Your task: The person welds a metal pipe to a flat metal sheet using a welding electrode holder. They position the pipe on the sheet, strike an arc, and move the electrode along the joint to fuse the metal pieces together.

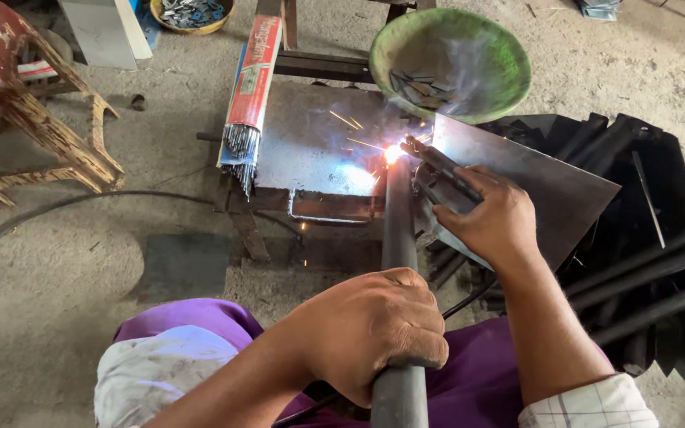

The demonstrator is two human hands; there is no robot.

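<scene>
Gripping pipe [399, 238] in left hand [374, 333], arc ahead

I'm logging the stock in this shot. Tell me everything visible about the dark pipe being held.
The dark pipe is a round metal tube, dull grey-black. It runs straight from the bottom edge away from the camera to the metal work plate, where a bright arc and sparks flare at its far end. The left hand wraps around its near part; the right hand holds the electrode holder at its tip.
</scene>
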